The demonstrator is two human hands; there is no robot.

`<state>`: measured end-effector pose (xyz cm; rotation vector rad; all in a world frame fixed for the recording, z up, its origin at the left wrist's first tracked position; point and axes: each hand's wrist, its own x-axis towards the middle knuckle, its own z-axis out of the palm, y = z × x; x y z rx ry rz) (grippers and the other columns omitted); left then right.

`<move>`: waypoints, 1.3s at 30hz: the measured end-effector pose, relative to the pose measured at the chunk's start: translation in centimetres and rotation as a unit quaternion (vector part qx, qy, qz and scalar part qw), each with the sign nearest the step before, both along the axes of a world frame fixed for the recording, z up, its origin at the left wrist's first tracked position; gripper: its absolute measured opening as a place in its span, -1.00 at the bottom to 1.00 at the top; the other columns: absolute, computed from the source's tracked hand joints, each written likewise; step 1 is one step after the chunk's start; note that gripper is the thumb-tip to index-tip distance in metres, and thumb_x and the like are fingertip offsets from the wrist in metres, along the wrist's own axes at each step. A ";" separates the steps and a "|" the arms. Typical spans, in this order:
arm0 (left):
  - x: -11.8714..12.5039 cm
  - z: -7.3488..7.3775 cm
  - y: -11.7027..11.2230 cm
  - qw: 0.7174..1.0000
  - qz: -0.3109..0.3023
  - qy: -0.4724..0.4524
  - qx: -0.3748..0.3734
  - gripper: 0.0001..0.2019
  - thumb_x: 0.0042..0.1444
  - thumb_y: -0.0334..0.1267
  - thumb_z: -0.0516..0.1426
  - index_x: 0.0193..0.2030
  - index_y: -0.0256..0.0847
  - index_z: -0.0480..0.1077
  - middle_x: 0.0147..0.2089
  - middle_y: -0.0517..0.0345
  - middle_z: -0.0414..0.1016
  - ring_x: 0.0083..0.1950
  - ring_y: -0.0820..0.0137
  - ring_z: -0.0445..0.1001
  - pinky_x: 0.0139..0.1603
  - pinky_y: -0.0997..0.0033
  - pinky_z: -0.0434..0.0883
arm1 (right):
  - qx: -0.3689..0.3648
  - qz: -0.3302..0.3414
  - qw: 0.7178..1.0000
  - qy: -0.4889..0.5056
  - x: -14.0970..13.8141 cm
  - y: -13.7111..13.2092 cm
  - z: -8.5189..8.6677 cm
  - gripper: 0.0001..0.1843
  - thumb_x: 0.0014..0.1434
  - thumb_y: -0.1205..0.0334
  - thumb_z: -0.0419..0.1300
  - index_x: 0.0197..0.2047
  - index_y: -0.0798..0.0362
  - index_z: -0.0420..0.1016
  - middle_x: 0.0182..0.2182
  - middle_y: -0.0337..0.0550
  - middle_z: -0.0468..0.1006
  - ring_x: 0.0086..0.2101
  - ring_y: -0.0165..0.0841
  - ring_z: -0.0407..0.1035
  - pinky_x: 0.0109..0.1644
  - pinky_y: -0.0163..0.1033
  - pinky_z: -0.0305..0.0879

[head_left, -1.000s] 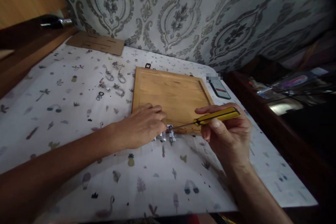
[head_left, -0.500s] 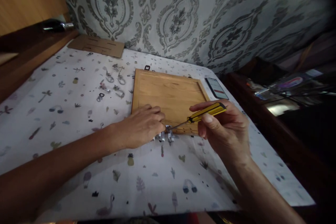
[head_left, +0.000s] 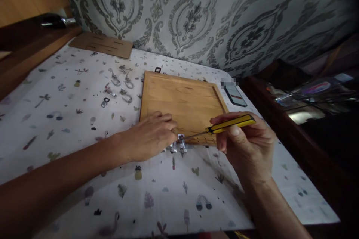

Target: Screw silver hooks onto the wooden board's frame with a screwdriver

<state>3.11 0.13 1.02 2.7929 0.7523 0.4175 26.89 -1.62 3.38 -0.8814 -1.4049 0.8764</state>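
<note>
The right hand (head_left: 251, 147) has its fingers clamped on the yellow-and-black handle of a screwdriver (head_left: 231, 124), whose shaft slants down to a metal clip (head_left: 183, 148) at the near edge of a framed wooden board (head_left: 182, 99); the board lies on the bench (head_left: 159, 209). The left hand (head_left: 158, 134) rests over that same edge, its fingers curled, though whether they grip anything I cannot tell; loose metal pieces (head_left: 110, 92) lie left of the board; a phone (head_left: 236, 96) lies to its right.
</note>
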 end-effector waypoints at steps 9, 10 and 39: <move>0.0 0.1 -0.1 1.000 -0.004 -0.005 -0.002 -0.79 0.32 -0.57 0.16 -0.23 -0.24 0.57 -0.18 0.06 0.56 -0.02 0.22 0.42 -0.01 0.22 0.29 | -0.001 -0.006 1.000 0.021 0.1 0.0 -0.4 -0.71 0.10 0.03 0.55 -0.25 0.02 0.66 -0.37 -0.19 0.75 -0.72 -0.51 0.38 -0.73 -0.41 0.31; -0.1 0.1 -0.1 1.000 -0.005 -0.008 -0.001 -0.79 0.32 -0.56 0.16 -0.23 -0.23 0.57 -0.18 0.06 0.55 -0.03 0.22 0.42 -0.01 0.22 0.29 | -0.003 0.002 1.000 0.026 0.1 0.0 -0.4 -0.71 0.12 0.03 0.54 -0.20 0.02 0.69 -0.36 -0.19 0.75 -0.71 -0.50 0.39 -0.72 -0.40 0.32; 0.1 -0.9 -0.3 0.999 0.002 -0.032 0.022 -0.76 0.30 -0.55 0.17 -0.38 -0.22 0.44 -0.22 0.07 0.50 -0.08 0.23 0.37 -0.07 0.20 0.24 | 0.008 -0.021 1.000 -0.004 0.1 -0.7 -0.7 -0.84 0.22 0.13 0.49 -0.18 -0.01 0.70 -0.29 -0.15 0.76 -0.64 -0.47 0.47 -0.63 -0.36 0.42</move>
